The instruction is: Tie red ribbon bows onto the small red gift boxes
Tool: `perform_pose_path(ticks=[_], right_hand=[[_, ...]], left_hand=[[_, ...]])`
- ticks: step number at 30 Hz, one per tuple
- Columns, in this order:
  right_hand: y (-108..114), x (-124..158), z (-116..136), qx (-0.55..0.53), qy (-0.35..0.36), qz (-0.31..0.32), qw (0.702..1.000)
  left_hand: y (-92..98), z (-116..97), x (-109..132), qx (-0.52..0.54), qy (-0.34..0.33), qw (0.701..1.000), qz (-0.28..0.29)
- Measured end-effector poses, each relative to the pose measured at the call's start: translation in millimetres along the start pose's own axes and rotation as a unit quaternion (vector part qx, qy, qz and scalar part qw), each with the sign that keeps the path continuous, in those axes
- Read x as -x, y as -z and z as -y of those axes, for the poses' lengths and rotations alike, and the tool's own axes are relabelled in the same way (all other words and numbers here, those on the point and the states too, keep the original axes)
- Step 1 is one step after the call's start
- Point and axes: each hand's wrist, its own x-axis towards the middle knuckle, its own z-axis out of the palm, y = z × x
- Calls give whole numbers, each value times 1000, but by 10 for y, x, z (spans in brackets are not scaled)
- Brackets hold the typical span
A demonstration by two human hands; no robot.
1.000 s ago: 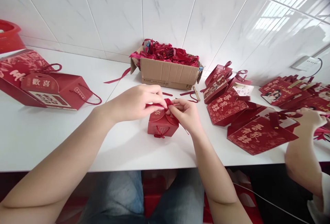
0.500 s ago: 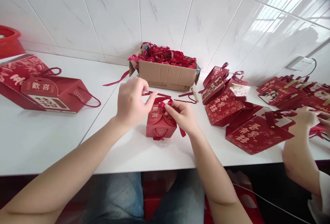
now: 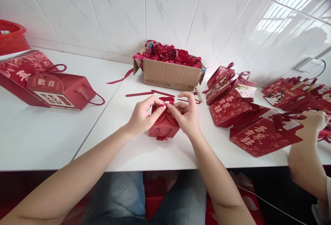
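A small red gift box stands on the white table in front of me, with a red cord loop on its front. A red ribbon sits on top of it. My left hand pinches the ribbon from the left, fingers closed on it. My right hand pinches the same ribbon from the right, with two fingers raised. Both hands rest against the box's upper flaps.
A cardboard box full of red ribbons stands at the wall. Loose ribbon strips lie before it. Red gift bags lie at left, more red boxes at right. Another person's hand works at the far right.
My left hand came back down from above the box and now pinches the ribbon beside my right hand. A ribbon strip now lies flat behind the box.
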Motion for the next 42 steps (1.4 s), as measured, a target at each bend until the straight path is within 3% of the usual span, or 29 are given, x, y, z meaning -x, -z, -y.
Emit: perform_pose_path(ticks=[5,14,18,24,28,34,42], right_hand=[[-24,12,-26,61,39,-22,997],[-13,-2,-30,138,74,-31,987],[35,-24,12,184,55,-4,981],[143,-44,56,216,82,90,969],[128,-38,49,217,86,87,968],[56,-38,34,177,22,39,983],[117,-33,107,42,-88,93,991]], left_hand=[[-13,-10,9,62,47,997,5],[1,-22,10,84,70,994,22],[9,-18,12,66,65,996,11],[4,-4,1,40,45,998,-9],[21,8,-8,39,39,998,-3],[32,20,-12,25,-11,999,35],[56,12,4,45,1,998,40]])
